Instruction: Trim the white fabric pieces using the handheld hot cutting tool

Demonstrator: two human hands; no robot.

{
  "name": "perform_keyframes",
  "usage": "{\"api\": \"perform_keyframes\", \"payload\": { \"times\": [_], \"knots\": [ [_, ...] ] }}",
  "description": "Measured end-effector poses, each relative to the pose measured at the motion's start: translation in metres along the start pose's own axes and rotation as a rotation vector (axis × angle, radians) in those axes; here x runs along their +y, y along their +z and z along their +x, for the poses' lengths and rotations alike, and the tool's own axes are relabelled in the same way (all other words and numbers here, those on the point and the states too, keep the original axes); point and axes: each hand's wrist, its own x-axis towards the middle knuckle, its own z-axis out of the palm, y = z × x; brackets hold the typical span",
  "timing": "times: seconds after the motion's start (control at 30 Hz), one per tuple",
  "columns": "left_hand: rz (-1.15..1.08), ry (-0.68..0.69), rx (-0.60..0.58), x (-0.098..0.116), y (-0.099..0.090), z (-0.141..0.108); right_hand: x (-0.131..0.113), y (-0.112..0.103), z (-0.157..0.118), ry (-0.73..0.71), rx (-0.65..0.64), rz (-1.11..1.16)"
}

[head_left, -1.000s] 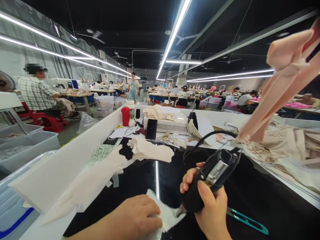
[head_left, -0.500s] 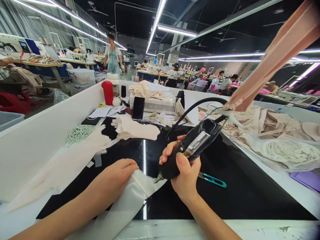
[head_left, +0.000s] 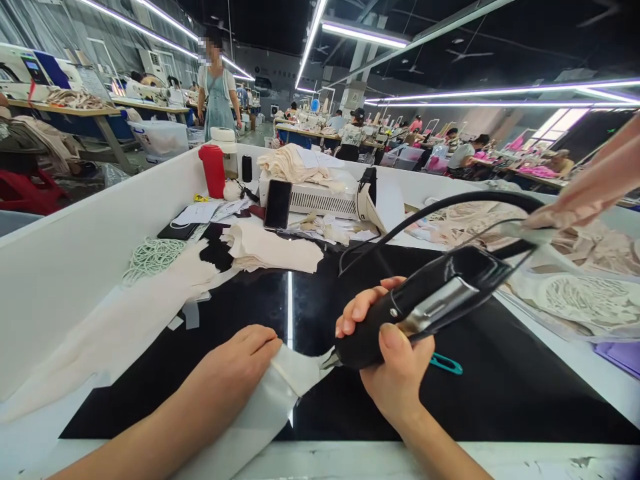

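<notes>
My right hand [head_left: 397, 360] is wrapped round a black corded hand tool [head_left: 373, 323] with a pointed metal tip. The tip touches the narrow corner of a white fabric piece [head_left: 255, 430] with a satin sheen. My left hand [head_left: 245, 367] presses on that fabric's edge, its fingers together; the thumb is hidden. A pink cloth strip [head_left: 595, 173] is tied to the tool's rear end and runs up to the right. Beyond my right hand lie teal thread snips [head_left: 447, 363], partly hidden by it.
A glossy black mat [head_left: 500, 387] covers the white table. Cream cut pieces [head_left: 273, 250], pale green cords [head_left: 155, 259] and a phone [head_left: 277, 205] lie farther back. Beige pieces [head_left: 595, 233] are heaped at right. A person [head_left: 219, 93] stands beyond the table's rim.
My right hand and the tool have shifted right, and the tool leans lower, its tip at the fabric's corner. My left hand stays on the fabric. The person behind appears nearer.
</notes>
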Motion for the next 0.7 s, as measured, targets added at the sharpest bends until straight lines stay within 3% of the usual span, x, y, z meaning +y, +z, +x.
{"api": "perform_keyframes", "payload": {
  "times": [0.43,0.7],
  "knots": [
    [-0.011,0.033,0.032,0.005,-0.007,-0.009,-0.009,0.003,-0.003,0.02,-0.014,-0.028],
    [0.038,0.049,0.096,0.006,-0.007,-0.008,0.006,0.028,0.012,0.02,0.004,0.023]
  ]
}}
